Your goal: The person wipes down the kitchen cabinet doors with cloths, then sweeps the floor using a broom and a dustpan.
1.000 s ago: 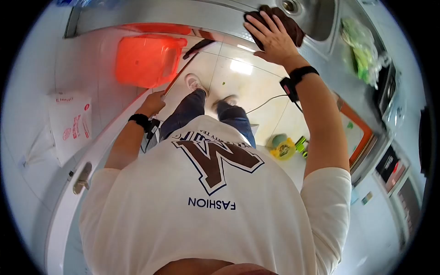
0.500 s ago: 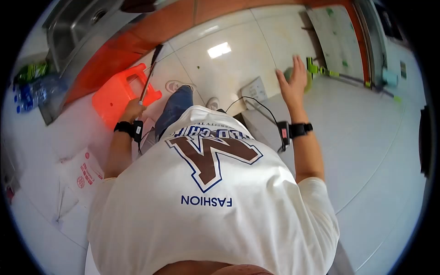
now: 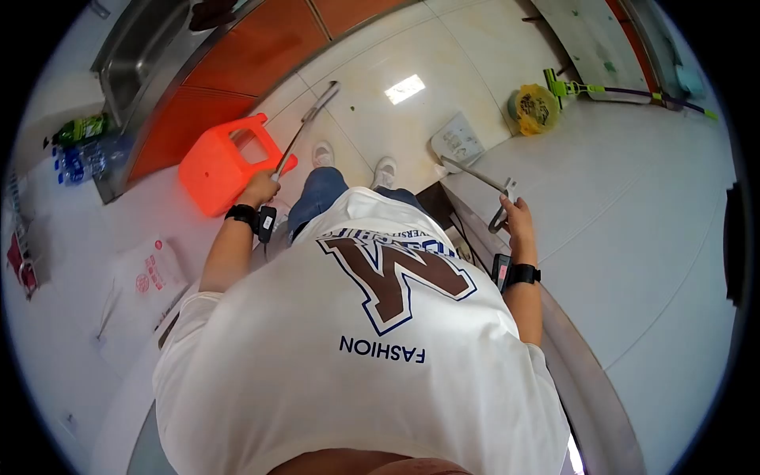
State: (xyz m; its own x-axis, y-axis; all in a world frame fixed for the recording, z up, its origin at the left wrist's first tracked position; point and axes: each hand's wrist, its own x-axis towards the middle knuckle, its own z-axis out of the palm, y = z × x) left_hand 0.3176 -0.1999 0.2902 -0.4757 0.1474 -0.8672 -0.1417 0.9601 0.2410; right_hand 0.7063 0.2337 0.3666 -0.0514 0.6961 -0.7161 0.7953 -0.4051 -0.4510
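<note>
My left hand [image 3: 260,188] is closed round the thin handle of what looks like a broom [image 3: 294,144]. Its narrow grey head points forward over the floor tiles, seen nearly edge-on. An orange-red plastic stool [image 3: 212,176] stands just beside that hand. On the right, my right hand [image 3: 518,222] has its fingers round the grip at the upper end of a long-handled dustpan [image 3: 457,141]. The pan is pale, marked with dirt, and lies low near the floor ahead of my feet. Part of the right-hand grip is hidden by the fingers.
Orange cabinets [image 3: 257,51] with a steel sink [image 3: 142,59] run along the front left. Bottles [image 3: 83,158] stand at the left. A bin with a yellow bag [image 3: 538,109] and a green-headed mop [image 3: 586,89] are at the right, by a grey-white surface [image 3: 617,198].
My right hand, open and raised before, has come back and closed on the dustpan's grip. The broom head has swung forward and right. My view has shifted slightly.
</note>
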